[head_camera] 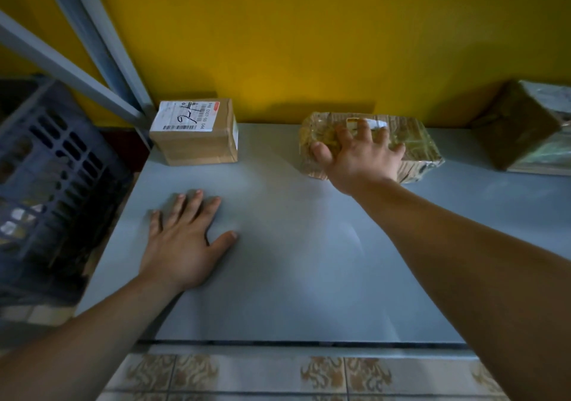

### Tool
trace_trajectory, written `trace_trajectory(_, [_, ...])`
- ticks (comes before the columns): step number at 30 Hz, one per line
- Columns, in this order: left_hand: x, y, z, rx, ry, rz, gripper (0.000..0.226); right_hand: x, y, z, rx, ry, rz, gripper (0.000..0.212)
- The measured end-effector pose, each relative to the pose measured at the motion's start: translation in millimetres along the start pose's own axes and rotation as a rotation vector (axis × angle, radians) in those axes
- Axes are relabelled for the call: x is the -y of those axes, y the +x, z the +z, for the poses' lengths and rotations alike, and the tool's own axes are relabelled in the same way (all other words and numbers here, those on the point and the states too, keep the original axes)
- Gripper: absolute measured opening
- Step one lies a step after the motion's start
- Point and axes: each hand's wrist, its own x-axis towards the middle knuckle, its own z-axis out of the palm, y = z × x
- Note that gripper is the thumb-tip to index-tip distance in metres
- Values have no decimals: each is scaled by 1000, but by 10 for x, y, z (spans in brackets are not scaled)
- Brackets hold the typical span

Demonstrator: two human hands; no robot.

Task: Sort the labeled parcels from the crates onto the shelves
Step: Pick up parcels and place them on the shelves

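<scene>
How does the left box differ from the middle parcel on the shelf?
The cardboard box is crisp-edged, has a big white label on top, and is untouched. The tape-wrapped parcel is glossy and crumpled, and is held by the right hand. Both sit at the back of the shelf.

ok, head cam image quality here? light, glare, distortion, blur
Head view: dim overall, with one brighter patch on the yellow wall; wide-angle stretch toward the corners; the wrapped parcel under the right hand glints through its plastic; the cardboard box is sharp, its label showing print and a handwritten mark; the crate at left is dark and soft.
</scene>
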Motion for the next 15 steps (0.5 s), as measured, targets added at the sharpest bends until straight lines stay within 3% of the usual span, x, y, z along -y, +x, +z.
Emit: trace_trajectory(15, [13, 13, 25, -18, -6, 14, 94, 1, 118, 13, 1, 22, 10, 79])
